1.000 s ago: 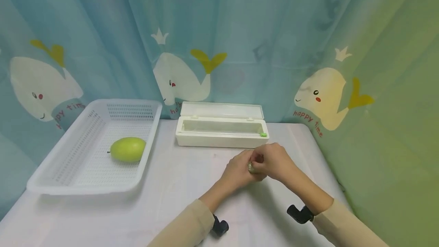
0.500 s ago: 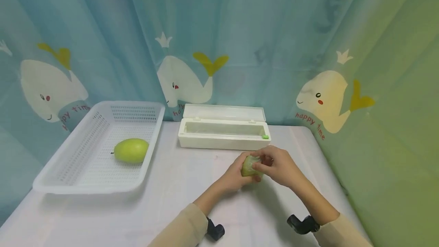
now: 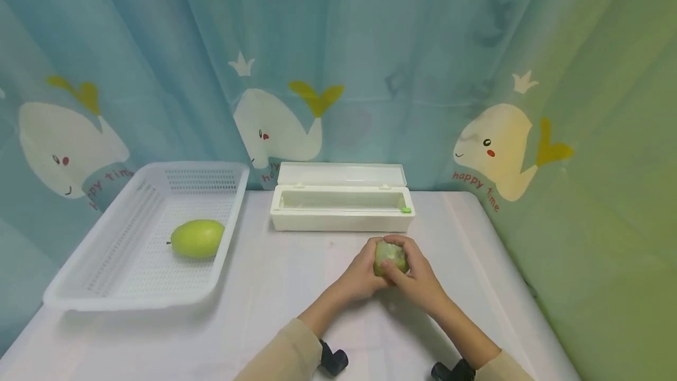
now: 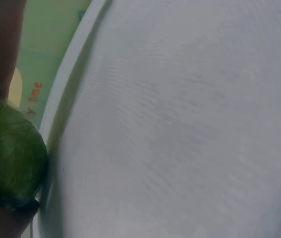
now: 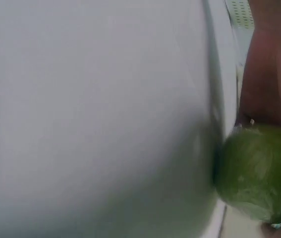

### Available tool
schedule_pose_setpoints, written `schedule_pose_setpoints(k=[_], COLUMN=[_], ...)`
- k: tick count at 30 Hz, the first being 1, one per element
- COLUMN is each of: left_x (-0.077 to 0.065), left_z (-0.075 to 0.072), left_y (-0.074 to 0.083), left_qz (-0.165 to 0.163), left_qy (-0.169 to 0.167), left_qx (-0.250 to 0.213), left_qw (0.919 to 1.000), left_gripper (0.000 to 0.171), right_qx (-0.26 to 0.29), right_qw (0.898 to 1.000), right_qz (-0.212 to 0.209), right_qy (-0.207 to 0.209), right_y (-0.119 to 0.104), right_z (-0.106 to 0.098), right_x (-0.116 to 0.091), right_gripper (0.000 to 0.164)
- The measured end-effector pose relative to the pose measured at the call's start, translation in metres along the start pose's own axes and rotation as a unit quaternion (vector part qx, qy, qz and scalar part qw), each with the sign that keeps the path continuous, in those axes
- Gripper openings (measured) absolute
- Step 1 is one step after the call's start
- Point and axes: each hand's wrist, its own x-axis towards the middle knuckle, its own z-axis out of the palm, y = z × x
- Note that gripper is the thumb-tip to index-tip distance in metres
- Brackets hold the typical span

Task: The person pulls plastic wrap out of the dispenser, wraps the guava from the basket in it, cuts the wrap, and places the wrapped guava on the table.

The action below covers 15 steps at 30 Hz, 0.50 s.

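Item: one green fruit (image 3: 391, 259), in clear film, held between both hands over the right half of the table (image 3: 270, 293), just in front of the box.
Left hand (image 3: 361, 274): fingers curled round the fruit's left side.
Right hand (image 3: 419, 273): fingers curled over its top and right, thumb across the near face.
Box (image 3: 338, 221): white, long, lid (image 3: 344, 175) raised behind; small green tab (image 3: 406, 210) at the right end of the opening.
Basket (image 3: 127, 301): white, perforated, at left; holds a second green fruit (image 3: 197, 239), stem leftward, by the right wall.
Edges and room: the table's back edge meets a whale-print curtain (image 3: 370, 46); its right edge slants along the curtain's green side. White tabletop runs between basket and left forearm, and from right forearm to right edge. Hands and box stand close; basket well apart.
Hidden or cut off: the basket covers part of the table's left edge; its rim hides the second fruit's right end. Sleeves (image 3: 288, 351) leave the frame below. Both wrist views crop the held fruit and are dim; whether it touches the table cannot be told.
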Motion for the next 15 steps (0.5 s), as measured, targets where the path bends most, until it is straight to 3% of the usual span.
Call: schedule_pose_setpoints(k=[4,9,12,15], left_x=[0.0,-0.002,-0.004,-0.005], left_z=[0.002,0.004,0.002,-0.002], left_y=[0.002,0.007,0.006,0.001], left_qz=[0.008,-0.01,-0.023,-0.024], left_qy=[0.001,0.009,0.003,-0.009], left_qx=[0.01,0.024,-0.006,-0.064], left_qw=[0.9999,0.9996,0.9997,0.9976], left_gripper=[0.082,0.093,0.108,0.116], right_qx=[0.031,0.012,0.011,0.02], right_qw=[0.999,0.998,0.998,0.998], right_qz=[0.02,0.038,0.042,0.045], right_qy=[0.022,0.044,0.049,0.041], right_y=[-0.003,-0.002,0.0,0.002], right_z=[0.003,0.005,0.008,0.011], right_x=[0.003,0.008,0.011,0.012], right_gripper=[0.052,0.034,0.031,0.033])
